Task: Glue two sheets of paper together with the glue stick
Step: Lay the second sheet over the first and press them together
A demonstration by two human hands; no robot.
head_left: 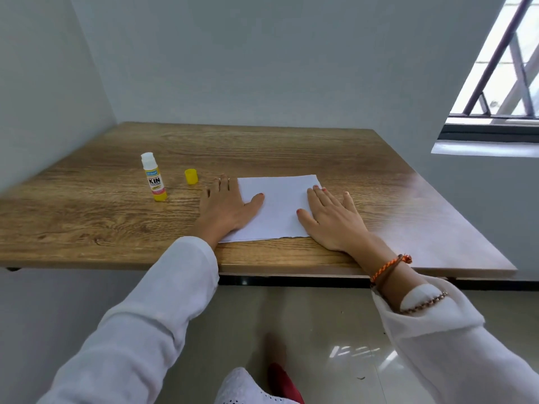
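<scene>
One wooden table (pixel 116 217) fills the middle band of the frame, pushed into a corner of grey walls, with a barred window (pixel 501 71) at the upper right. White paper (pixel 277 211) lies flat on the table just right of frame centre, near the table's front edge; whether it is one sheet or two stacked cannot be told from this view. Left hand (pixel 224 208) lies palm down over the paper's left edge, fingers straight and slightly spread, thumb resting on the sheet, the other fingers on the wood. Right hand (pixel 332 220) lies palm down over the paper's right edge, fingers straight and spread, thumb on the sheet. Neither hand grips anything. Both arms wear white sleeves; an orange braided band (pixel 390 265) circles the right wrist. Glue stick (pixel 154 177) stands upright on the table, left of centre, well apart from the paper, uncapped, white tip exposed, label reading "KIN". Yellow cap (pixel 191 176) sits on the table between glue stick and left hand, touching neither.
</scene>
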